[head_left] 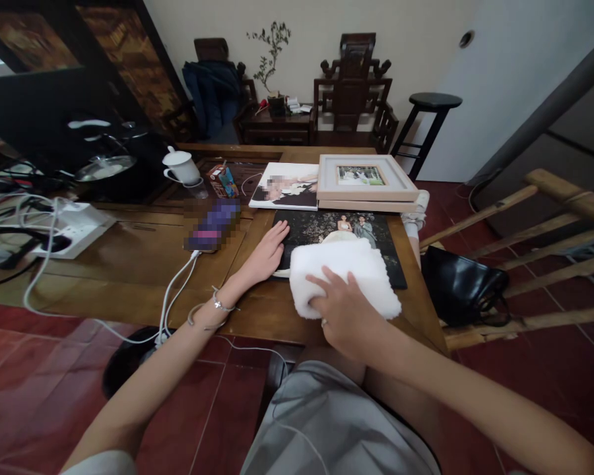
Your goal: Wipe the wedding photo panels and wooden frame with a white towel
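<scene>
A dark wedding photo board or album (317,227) lies flat near the table's front right corner; which of the two it is I cannot tell. On its lower part rests a fluffy white towel (376,270), covering some of the picture and hanging past its near edge. My right hand (344,307) presses on the towel from above, fingers partly spread, with the thumb side bent into the cloth. At the board's left edge, my left hand (267,254) lies flat with its fingers stretched out over the border.
Behind the board are a white wedding album (284,185) and stacked pale frames (369,181). To the left are a charging phone (212,224), drink carton (222,179), lidded white cup (181,165), power strip (82,227) and cables. A wooden chair (515,244) stands right.
</scene>
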Demonstrator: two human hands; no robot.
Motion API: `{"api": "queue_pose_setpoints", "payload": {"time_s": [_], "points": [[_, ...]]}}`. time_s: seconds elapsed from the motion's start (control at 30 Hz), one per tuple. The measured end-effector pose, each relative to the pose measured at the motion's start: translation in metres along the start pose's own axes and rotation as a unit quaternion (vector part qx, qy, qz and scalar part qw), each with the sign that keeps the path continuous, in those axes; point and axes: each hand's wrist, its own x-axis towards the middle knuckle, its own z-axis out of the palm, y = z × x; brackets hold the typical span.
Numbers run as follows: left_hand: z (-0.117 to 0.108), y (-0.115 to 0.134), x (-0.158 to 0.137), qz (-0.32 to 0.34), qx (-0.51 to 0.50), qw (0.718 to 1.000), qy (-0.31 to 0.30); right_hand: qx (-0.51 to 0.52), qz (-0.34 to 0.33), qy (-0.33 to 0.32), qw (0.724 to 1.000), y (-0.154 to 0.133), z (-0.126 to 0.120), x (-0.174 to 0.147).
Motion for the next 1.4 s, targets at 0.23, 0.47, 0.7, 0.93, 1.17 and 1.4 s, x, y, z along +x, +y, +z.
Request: {"api": "queue_pose_setpoints", "payload": {"time_s": [0.23, 0.47, 0.7, 0.93, 1.17, 1.4], "points": [[-0.001, -0.002, 0.000, 0.003, -0.001, 1.000, -0.006, -0.012, 0.063, 0.036, 0.997, 0.028, -0.029, 0.064], [0.001, -0.003, 0.001, 0.001, -0.007, 1.000, 0.007, -0.012, 0.075, 0.083, 0.994, 0.051, -0.043, 0.110], [-0.002, 0.000, 0.001, 0.001, -0.009, 1.000, -0.007, -0.027, 0.081, 0.094, 0.992, 0.044, -0.032, 0.105], [-0.002, -0.002, 0.001, 0.000, -0.008, 1.000, -0.009, -0.053, 0.033, 0.060, 0.996, 0.014, -0.004, 0.047], [0.001, -0.002, 0.001, -0.001, -0.012, 1.000, -0.001, -0.007, -0.017, -0.038, 0.999, -0.007, -0.002, -0.004], [0.001, -0.005, 0.001, -0.004, -0.028, 1.000, -0.002, -0.030, 0.027, 0.033, 0.999, 0.021, -0.019, 0.038]]}}
